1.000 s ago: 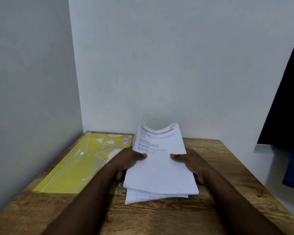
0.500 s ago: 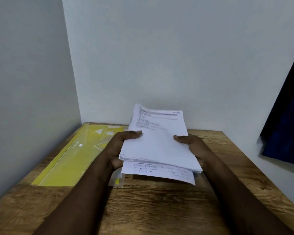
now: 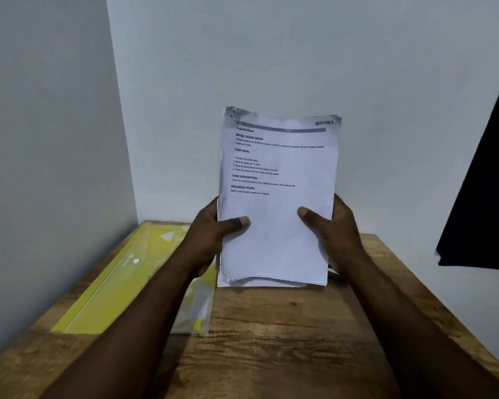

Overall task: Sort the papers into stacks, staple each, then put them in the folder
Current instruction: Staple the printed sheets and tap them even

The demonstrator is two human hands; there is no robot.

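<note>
Paper is handling as a light, floppy sheaf: the papers (image 3: 274, 226) you are holding upright above the table (image 3: 271, 326) are fanning at their lower edge, so loose sheets are likely to slip. You are taking the two long edges low down, your left hand (image 3: 211, 240) and right hand (image 3: 334, 234) each pinching the sheaf, thumb in front, fingers behind. The yellow folder (image 3: 113, 289) is lying on the table's left part.
</note>
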